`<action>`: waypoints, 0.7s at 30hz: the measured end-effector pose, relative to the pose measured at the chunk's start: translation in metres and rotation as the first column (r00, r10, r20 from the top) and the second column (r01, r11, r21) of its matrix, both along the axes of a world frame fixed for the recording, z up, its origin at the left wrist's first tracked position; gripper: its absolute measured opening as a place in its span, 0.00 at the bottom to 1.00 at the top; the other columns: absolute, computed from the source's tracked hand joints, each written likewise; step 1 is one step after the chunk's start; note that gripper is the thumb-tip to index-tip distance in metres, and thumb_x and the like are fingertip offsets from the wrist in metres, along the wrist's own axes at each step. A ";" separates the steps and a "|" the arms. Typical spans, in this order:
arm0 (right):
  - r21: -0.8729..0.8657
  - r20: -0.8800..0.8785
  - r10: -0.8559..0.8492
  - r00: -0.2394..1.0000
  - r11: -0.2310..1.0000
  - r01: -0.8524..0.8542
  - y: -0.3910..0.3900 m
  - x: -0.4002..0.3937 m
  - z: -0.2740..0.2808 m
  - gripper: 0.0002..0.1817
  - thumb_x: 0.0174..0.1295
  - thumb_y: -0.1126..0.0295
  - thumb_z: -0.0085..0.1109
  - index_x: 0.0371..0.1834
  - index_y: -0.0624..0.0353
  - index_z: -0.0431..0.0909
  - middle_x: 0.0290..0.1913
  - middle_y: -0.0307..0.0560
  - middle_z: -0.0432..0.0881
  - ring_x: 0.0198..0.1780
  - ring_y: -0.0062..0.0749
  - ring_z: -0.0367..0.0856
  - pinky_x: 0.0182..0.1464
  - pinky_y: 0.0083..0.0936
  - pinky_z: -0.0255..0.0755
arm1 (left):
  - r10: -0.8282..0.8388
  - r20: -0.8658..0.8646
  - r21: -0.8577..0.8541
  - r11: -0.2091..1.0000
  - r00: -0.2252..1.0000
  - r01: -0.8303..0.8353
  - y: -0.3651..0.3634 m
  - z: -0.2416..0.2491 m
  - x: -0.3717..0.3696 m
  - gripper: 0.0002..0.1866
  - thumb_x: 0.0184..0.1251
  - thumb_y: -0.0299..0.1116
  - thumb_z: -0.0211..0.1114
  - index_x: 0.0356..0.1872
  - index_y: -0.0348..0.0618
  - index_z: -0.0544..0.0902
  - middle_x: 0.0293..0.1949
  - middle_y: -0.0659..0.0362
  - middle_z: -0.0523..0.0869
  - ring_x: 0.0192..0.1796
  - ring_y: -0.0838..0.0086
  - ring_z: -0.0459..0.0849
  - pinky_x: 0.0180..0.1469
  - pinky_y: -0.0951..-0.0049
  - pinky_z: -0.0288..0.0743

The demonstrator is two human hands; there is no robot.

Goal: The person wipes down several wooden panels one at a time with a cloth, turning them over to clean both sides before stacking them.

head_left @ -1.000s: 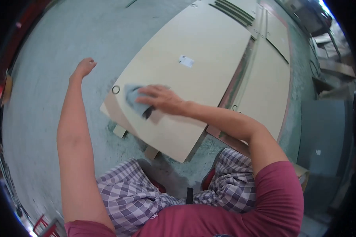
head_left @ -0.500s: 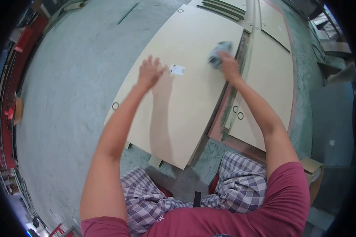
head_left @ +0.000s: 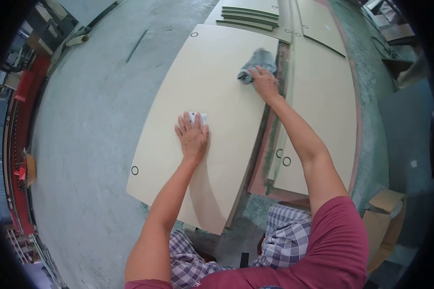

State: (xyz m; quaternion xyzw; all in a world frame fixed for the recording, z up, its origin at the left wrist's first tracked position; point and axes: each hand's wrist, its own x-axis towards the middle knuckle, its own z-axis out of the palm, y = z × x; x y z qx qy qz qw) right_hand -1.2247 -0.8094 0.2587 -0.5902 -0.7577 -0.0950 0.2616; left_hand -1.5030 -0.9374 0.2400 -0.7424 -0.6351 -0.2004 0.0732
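A large cream panel (head_left: 173, 101) lies in front of me, with a black ring mark near each of its two left corners. My left hand (head_left: 193, 137) is spread flat on it, fingers apart, partly covering a small white label (head_left: 201, 118). Toward the panel's right edge, my right hand (head_left: 265, 84) grips a bunched grey-blue cloth (head_left: 259, 62) against the surface. The cloth's far end looks slightly blurred.
More cream panels (head_left: 318, 111) lie to the right on a pinkish board (head_left: 257, 180). Several narrow green-edged strips (head_left: 248, 20) are stacked at the far end. A cardboard box (head_left: 383, 216) stands at right; a thin strip (head_left: 137, 45) lies on the floor.
My left hand has come down from above the panel onto the label. The right hand and cloth have shifted a little to the left in view. The camera view has tilted.
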 end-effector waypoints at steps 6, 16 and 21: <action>-0.092 0.128 0.628 0.767 0.778 -0.621 -0.062 -0.137 0.066 0.20 0.56 0.65 0.53 0.54 0.44 0.71 0.62 0.42 0.64 0.66 0.42 0.59 0.65 0.47 0.51 | -0.029 0.041 -0.010 1.000 0.999 0.030 -0.030 0.039 0.005 0.25 0.64 0.44 0.48 0.61 0.44 0.64 0.62 0.42 0.59 0.67 0.44 0.49 0.65 0.44 0.42; 0.263 0.192 0.337 0.922 0.887 -0.379 0.051 -0.194 0.184 0.21 0.59 0.60 0.48 0.58 0.40 0.68 0.64 0.39 0.63 0.66 0.42 0.58 0.63 0.51 0.52 | -0.034 0.053 0.176 0.984 0.998 0.024 -0.082 0.090 0.001 0.28 0.60 0.43 0.52 0.61 0.44 0.63 0.65 0.45 0.53 0.68 0.45 0.46 0.65 0.45 0.42; 0.233 -0.020 0.021 1.000 0.972 -0.015 0.078 -0.128 0.244 0.25 0.63 0.53 0.43 0.64 0.37 0.61 0.70 0.37 0.54 0.70 0.43 0.48 0.65 0.57 0.43 | -0.027 0.031 0.186 0.982 0.999 0.021 -0.132 0.100 0.008 0.30 0.58 0.43 0.55 0.62 0.44 0.62 0.65 0.46 0.52 0.68 0.45 0.46 0.64 0.42 0.42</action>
